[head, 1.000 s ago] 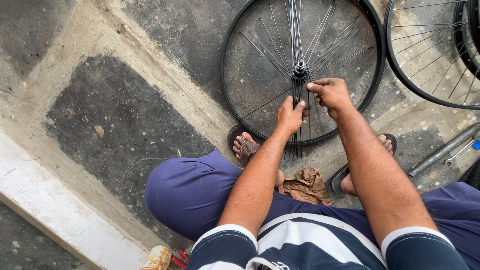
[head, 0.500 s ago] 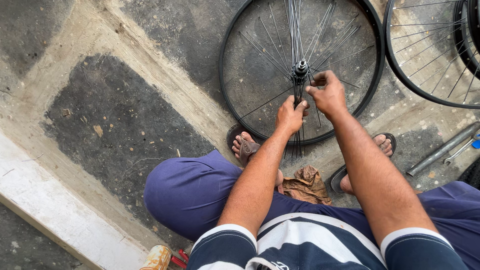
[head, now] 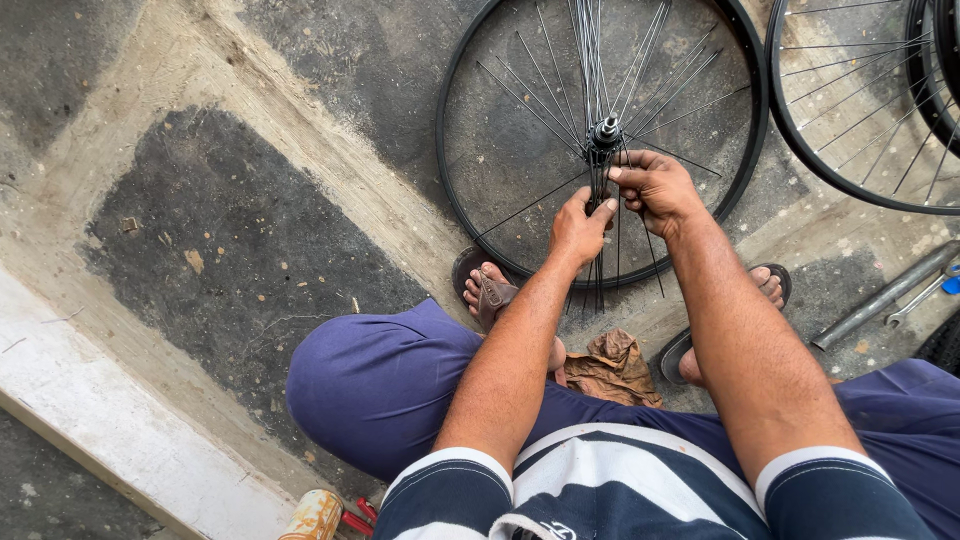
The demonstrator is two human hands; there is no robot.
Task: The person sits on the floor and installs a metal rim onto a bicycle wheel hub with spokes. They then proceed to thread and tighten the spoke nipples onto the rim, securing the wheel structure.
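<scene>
nearest the camera are the striped shirt sleeves (head: 450,490), navy with white bands, and the blue trousers (head: 370,385) of the seated person, knees spread wide. down by the left elbow stand a rusty orange can (head: 312,515) and a bit of red handle. between the knees, below both hands, lies a crumpled brown rag (head: 610,365), soft and creased. the feet in dark sandals (head: 485,290) rest on the ground either side of it, the left one just under the rim.

the floor is rough concrete (head: 230,250), patched in dark grey blocks with paler worn strips running between them (speckled with grit and small chips), and a pale raised kerb crosses the corner far to the left of the hands.

the left hand (head: 582,225) is closed narrow, fingers pinched around a bundle of thin metal spokes just beneath the hub. the right hand (head: 655,185) sits touching it on the right, fingers curled and thumb pressed in, gripping spokes beside the hub (head: 605,132), a small dark metal cylinder standing upright.

around and beyond the hands lies the black wheel rim (head: 450,180), a smooth thin hoop flat on the concrete, with loose spokes fanning out. to the right of the right hand is a second wheel (head: 800,150), fully spoked, and nearer, a grey metal tube (head: 885,295) with a spanner (head: 915,300) beside it.
</scene>
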